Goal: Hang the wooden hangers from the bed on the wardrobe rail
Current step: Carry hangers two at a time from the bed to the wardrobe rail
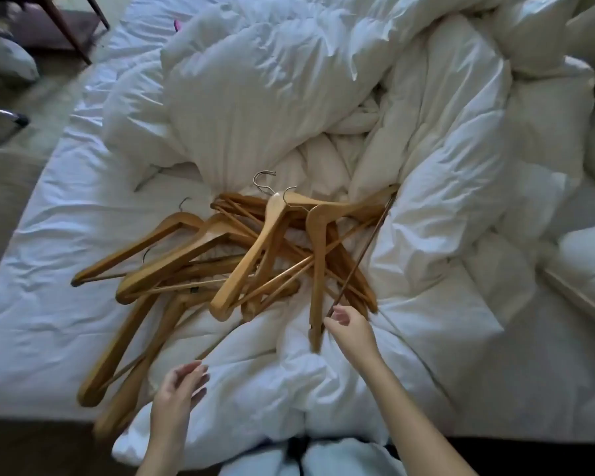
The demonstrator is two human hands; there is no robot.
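Note:
Several wooden hangers (pixel 241 255) with metal hooks lie in a tangled pile on the white duvet (pixel 289 97) in the middle of the bed. My right hand (pixel 349 326) hovers at the near right edge of the pile, fingers spread, fingertips right beside the lower end of one upright hanger (pixel 318 269) and a thin dark bar. It grips nothing. My left hand (pixel 179 389) is lower left, open with fingers apart, just right of the nearest hangers that reach the bed's front edge. The wardrobe rail is out of view.
Pillows (pixel 591 255) lie at the right side of the bed. Dark wooden furniture legs (pixel 79 39) stand on the floor at the top left, with a metal handle (pixel 4 113) below them. A beige upholstered surface (pixel 0 187) sits against the bed's left edge.

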